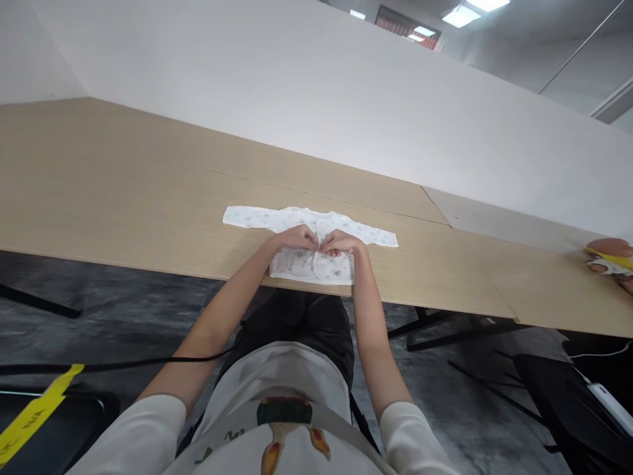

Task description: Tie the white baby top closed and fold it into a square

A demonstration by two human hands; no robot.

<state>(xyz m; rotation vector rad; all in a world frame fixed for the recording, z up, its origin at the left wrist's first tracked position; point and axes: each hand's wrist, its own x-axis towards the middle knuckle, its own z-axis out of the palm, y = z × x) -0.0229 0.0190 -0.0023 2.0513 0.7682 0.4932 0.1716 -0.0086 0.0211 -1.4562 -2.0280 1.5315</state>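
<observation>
A small white long-sleeved baby shirt (pixel 336 265) with a faint scattered print lies flat on the wooden table, its sleeves spread to both sides. My left hand (pixel 299 237) pinches the shirt at the middle of its front opening. Close against it, my right hand (pixel 342 243) also has its fingers closed on the front edge, with the fingertips of both hands nearly meeting. Whatever fastening sits between the fingertips is hidden. The shirt's lower hem rests near the table's front edge.
The long wooden table (pixel 123 178) runs along a white partition (pixel 247 72). At the far right lies a brown, yellow and white object (pixel 610 257) I cannot make out. A black cable (pixel 148 361) crosses at lower left above a black chair (pixel 74 422); another chair (pixel 554 389) stands lower right.
</observation>
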